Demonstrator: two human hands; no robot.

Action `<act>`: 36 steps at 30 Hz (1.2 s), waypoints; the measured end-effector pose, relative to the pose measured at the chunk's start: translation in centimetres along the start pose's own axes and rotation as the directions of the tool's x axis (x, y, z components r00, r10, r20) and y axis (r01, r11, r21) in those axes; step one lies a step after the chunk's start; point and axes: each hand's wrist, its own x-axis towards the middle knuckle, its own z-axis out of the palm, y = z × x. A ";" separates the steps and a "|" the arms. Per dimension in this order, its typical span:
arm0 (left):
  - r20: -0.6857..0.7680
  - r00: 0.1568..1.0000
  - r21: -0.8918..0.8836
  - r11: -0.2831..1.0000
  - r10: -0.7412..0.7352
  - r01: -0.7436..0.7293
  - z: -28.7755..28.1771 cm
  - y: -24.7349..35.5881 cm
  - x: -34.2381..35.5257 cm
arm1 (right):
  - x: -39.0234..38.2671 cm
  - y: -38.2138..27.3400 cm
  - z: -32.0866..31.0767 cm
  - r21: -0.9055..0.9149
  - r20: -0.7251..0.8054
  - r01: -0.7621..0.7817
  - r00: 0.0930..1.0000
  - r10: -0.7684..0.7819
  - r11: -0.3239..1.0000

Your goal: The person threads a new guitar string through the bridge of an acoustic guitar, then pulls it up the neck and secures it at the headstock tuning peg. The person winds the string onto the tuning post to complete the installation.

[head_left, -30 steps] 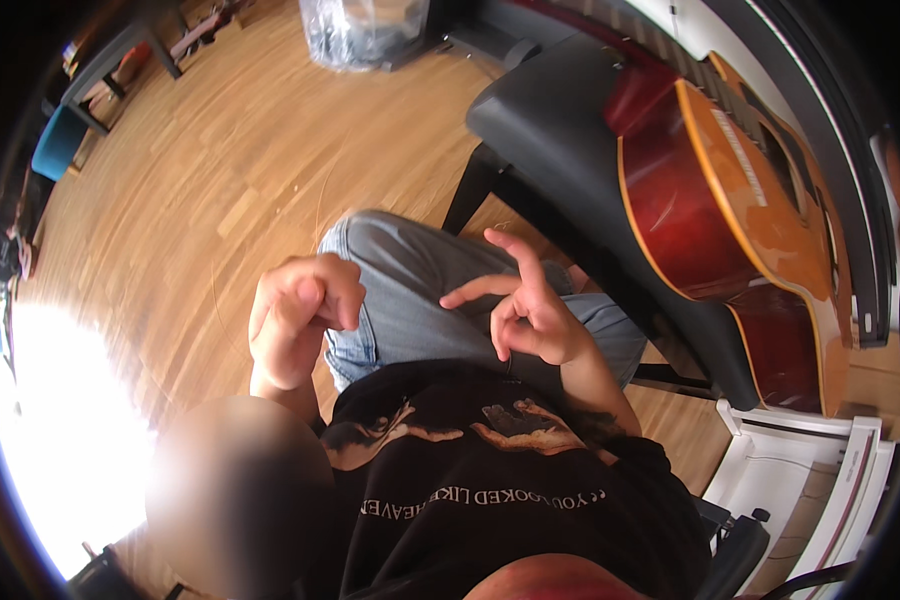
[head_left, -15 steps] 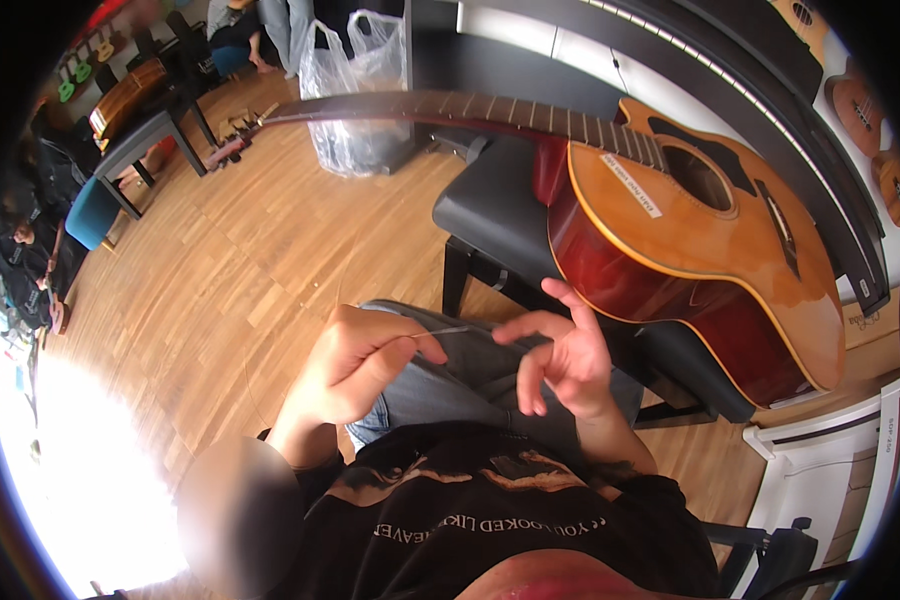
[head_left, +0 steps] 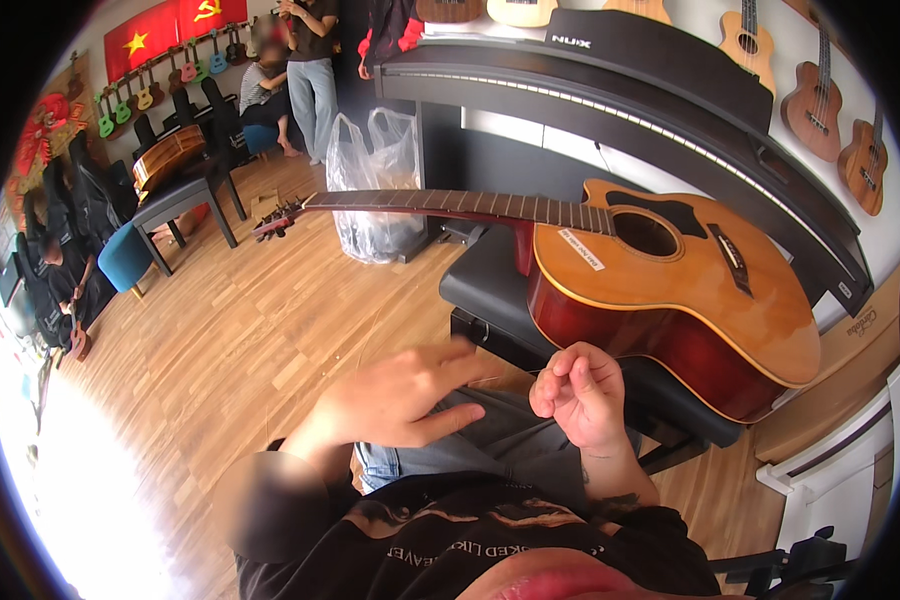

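My left hand [head_left: 410, 395], partly blurred, is open above my jeans, its thumb and index finger apart. My right hand [head_left: 580, 395] is to its right, fingertips pinched together on something too thin to make out, maybe a strand. Just beyond it, an acoustic guitar [head_left: 775, 310] with an orange top and red-brown side lies face up on a black padded bench [head_left: 472, 277]; no strings show on its neck.
A keyboard [head_left: 470, 85] stands behind the guitar, with ukuleles [head_left: 810, 110] on the wall. A clear plastic bag [head_left: 360, 185], a black table [head_left: 185, 200] and blue stool [head_left: 125, 255] are farther back. Two other people [head_left: 310, 90] are at the back. Cardboard [head_left: 850, 350] is at right.
The view has tilted up toward the room. My left hand has gone from pinching a thin strand to open; my right hand's spread fingers have closed into a pinch.
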 end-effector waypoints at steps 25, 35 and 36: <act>-0.559 0.753 -0.083 0.881 0.346 -0.466 -3.6 11.0 7.9 | 0.1 -3.7 3.2 0.045 0.241 0.010 0.970 -0.021 0.999; -0.261 0.960 -0.257 0.951 0.102 -0.171 -2.5 2.9 10.3 | 5.4 -7.7 5.8 -0.453 0.242 -0.164 0.923 0.298 0.876; -0.289 0.953 -0.272 0.947 0.088 -0.170 -2.4 2.5 10.2 | 5.8 -7.8 5.9 -0.486 0.246 -0.184 0.909 0.336 0.854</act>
